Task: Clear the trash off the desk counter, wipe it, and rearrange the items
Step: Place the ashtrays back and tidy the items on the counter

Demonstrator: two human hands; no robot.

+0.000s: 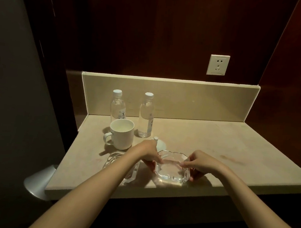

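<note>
In the head view, both hands meet over a clear glass ashtray (173, 169) at the counter's (233, 152) front edge, a little left of its middle. The left hand (149, 152) has its fingers curled round the ashtray's left rim, thumb down its outer side. The right hand (199, 163) pinches the right rim, fingertips over the top and thumb underneath, near the front. The ashtray appears to sit flat or barely lifted; the dim light and clear glass make that hard to judge. It is a squarish piece with cut corners and no real long axis; its open bowl faces up and one flat side runs parallel to the front edge.

A second glass ashtray (122, 167) lies just to the left, partly under the left forearm, near the front-left corner. Behind it stands a white mug (121, 134), handle pointing toward the left edge, and a white lid (159, 144) lies on the counter behind the left hand. Two capped water bottles (118, 106) stand upright toward the back-left corner, near the backsplash.

No trash shows on the counter, so clearing looks done. Faint reddish smears (230, 159) on the right half suggest wiping may be unfinished. The step in hand seems to be rearranging.
</note>
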